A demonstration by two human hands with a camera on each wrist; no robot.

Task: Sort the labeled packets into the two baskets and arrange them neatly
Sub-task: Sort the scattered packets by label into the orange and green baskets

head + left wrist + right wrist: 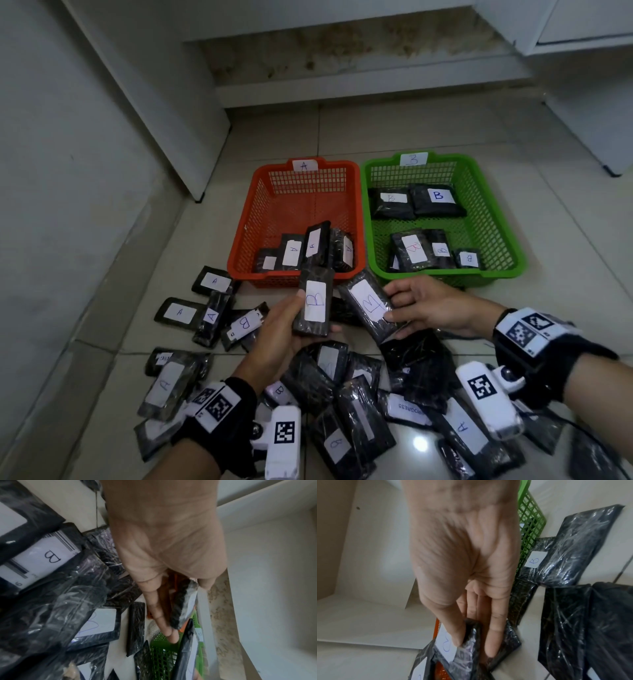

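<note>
Two black plastic-wrapped packets marked B, one in each hand, held above the pile just in front of the two mesh baskets.

The left hand (pixel 277 329) cups a flat rectangular B packet (pixel 314 301), thumb on its left edge and fingers beneath, its glossy crinkled wrap bearing a white paper label. The right hand (pixel 431 305) pinches the near right edge of a second B packet (pixel 370 305), thumb on top, fingers under, the packet tilted out to the left of the grip. Beyond them on the tiled floor (pixel 394 130), the orange basket (pixel 260 205) of lattice plastic, tagged A, holds A packets leaning at its near wall; the green basket (pixel 493 212), beside it, holds B packets lying flat. Loose packets (pixel 359 404) heap below both wrists.
</note>
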